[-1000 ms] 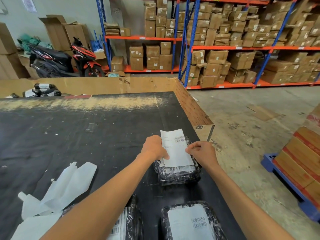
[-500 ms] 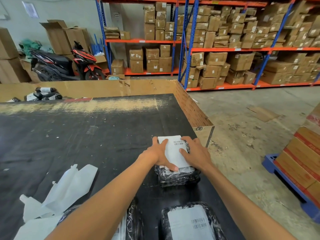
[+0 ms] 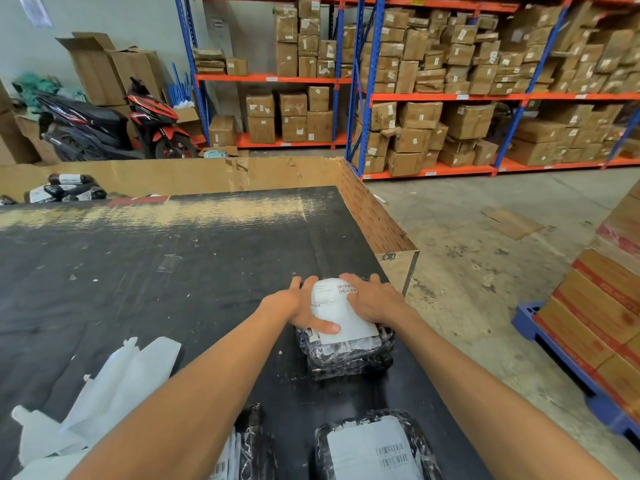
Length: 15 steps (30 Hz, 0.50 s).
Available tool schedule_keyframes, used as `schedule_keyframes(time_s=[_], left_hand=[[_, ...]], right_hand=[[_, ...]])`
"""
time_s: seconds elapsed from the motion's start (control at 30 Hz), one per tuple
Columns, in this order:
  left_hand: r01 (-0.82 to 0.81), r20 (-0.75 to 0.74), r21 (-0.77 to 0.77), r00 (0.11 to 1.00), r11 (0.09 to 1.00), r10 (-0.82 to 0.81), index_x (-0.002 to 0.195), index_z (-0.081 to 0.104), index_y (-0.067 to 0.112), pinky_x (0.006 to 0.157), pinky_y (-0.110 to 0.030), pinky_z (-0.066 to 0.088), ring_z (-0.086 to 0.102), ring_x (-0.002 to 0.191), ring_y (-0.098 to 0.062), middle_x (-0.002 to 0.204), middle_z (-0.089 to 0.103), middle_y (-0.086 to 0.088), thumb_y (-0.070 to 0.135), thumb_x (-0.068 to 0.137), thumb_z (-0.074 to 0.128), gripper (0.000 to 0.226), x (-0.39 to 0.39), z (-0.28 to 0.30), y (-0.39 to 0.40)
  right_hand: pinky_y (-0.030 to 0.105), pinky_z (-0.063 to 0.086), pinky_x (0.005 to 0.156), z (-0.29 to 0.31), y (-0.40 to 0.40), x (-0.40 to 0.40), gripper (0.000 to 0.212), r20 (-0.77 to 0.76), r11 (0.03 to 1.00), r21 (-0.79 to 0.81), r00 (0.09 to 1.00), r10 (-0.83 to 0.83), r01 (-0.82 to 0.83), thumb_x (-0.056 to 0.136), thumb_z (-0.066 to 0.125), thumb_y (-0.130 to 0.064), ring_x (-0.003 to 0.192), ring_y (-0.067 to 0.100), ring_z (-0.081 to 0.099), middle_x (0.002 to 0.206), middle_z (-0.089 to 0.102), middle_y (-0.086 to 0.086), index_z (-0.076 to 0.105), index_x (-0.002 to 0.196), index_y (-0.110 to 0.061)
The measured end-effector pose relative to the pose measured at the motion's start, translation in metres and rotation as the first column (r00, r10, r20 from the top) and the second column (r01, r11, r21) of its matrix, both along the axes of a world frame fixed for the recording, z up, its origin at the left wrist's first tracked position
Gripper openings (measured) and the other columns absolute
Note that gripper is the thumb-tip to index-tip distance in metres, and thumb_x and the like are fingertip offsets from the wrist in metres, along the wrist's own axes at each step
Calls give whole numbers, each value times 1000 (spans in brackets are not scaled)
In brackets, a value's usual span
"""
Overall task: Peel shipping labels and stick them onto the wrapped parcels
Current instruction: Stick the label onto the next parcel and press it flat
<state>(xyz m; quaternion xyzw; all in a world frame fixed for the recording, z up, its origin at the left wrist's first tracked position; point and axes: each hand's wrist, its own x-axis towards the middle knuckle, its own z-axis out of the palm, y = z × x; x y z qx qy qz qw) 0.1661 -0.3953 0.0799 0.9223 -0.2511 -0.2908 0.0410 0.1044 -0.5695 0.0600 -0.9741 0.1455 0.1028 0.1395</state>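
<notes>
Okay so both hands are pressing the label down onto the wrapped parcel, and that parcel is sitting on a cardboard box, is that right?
Not quite. In the head view both hands, left hand and right hand, do press the label onto the wrapped parcel, but the parcel sits directly on the black table, not on a cardboard box.

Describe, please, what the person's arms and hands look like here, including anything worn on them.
Both forearms are bare right up to the bottom edge of the frame, with no sleeves showing. The left hand and the right hand wear no gloves, and no watch, ring, bracelet or other marking can be seen on either.
</notes>
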Motion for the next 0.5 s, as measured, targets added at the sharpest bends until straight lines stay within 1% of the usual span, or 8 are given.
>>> schedule_keyframes(time_s=[0.07,0.13,0.17,0.23,0.27,0.33,0.4,0.5], left_hand=[[-10,24,-5,1000,1000,10,155,-6,33,108,-60,32,21,146,-41,164,-2,-5,74,65,71,125,2,2,1],[-5,39,12,999,1000,5,154,-6,39,109,-63,31,19,146,-43,165,-3,-3,74,65,71,122,2,2,1],[6,35,19,999,1000,-7,153,-9,43,110,-63,30,17,147,-43,165,-7,-1,75,66,70,122,2,2,1],[37,4,13,999,999,-37,149,-14,51,111,-63,30,14,149,-41,165,-15,1,75,67,68,119,3,1,2],[49,-12,-1,999,999,-49,148,-14,52,110,-63,31,16,149,-41,165,-14,1,74,67,69,119,3,1,2],[58,-21,-21,998,998,-59,150,-11,51,108,-60,35,22,146,-41,164,-5,-2,71,67,72,119,4,3,2],[66,-6,-1,998,998,-66,150,-8,50,106,-59,38,28,143,-42,162,2,-4,71,66,73,119,4,5,-1],[72,2,52,997,996,-72,149,-11,54,104,-58,41,31,141,-44,160,1,-8,78,62,70,121,6,7,-5]], right_hand=[[55,37,107,0,-1,5,53,-25,1000,6,999,-30,30,99,27,-34,132,45,42,153,32,20,20,152,-41],[54,36,108,2,-1,6,54,-44,999,0,998,-40,40,100,27,-35,135,44,40,155,29,20,18,154,-38],[54,36,108,3,-1,6,55,-51,999,2,998,-35,35,101,26,-35,135,45,40,155,28,21,16,154,-40],[56,37,107,5,-1,3,55,-57,1000,20,998,-10,11,101,23,-33,132,46,42,153,30,22,13,152,-51],[56,37,107,6,-1,2,55,-58,1000,30,998,1,1,100,23,-32,130,47,44,152,31,22,14,150,-55],[57,36,105,7,-1,0,54,-61,999,47,998,7,-4,100,22,-30,129,47,43,149,33,22,18,147,-56],[57,35,104,7,-1,2,51,-63,998,56,998,1,2,100,23,-27,130,47,41,148,33,22,21,147,-49],[57,34,107,5,-2,5,50,-58,999,46,998,-21,23,102,25,-30,134,46,37,151,31,22,21,151,-35]])
